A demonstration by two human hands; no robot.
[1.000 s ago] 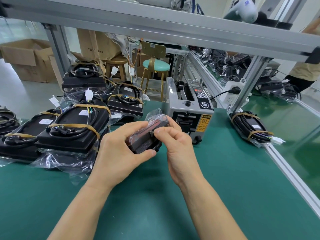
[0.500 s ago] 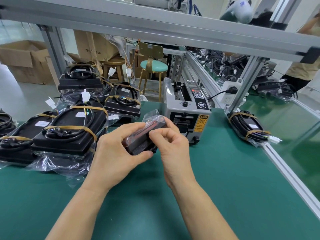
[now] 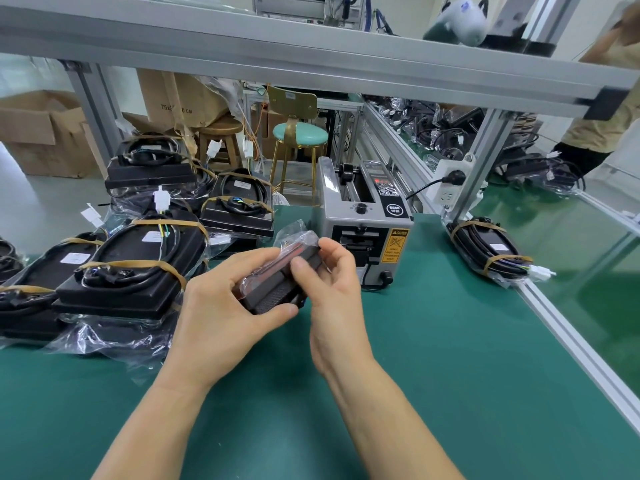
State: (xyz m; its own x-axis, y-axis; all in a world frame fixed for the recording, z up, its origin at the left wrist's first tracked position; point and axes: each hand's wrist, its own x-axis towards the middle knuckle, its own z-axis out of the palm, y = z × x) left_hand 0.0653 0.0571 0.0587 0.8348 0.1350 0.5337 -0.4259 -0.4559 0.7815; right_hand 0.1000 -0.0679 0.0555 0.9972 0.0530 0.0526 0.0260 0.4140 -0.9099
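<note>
A small dark block wrapped in clear plastic [image 3: 277, 282], with a reddish strip along its top, is held above the green table [image 3: 433, 358] in front of me. My left hand [image 3: 221, 313] grips it from the left, thumb under its near end and fingers over the top. My right hand [image 3: 332, 292] is at its right end with curled fingers, the thumb pressing on the block's top face. The loose end of the plastic bag sticks up past the fingers.
A grey tape dispenser machine [image 3: 363, 220] stands just behind the hands. Several bagged black units bound with tan bands [image 3: 135, 268] fill the left of the table. One more bagged unit [image 3: 491, 251] lies right, by the aluminium rail [image 3: 571, 341]. A person [image 3: 602, 109] stands far right.
The block stays held in both hands. My right thumb has slid along the block's top and the right fingers have loosened from its end. The view shifted slightly.
</note>
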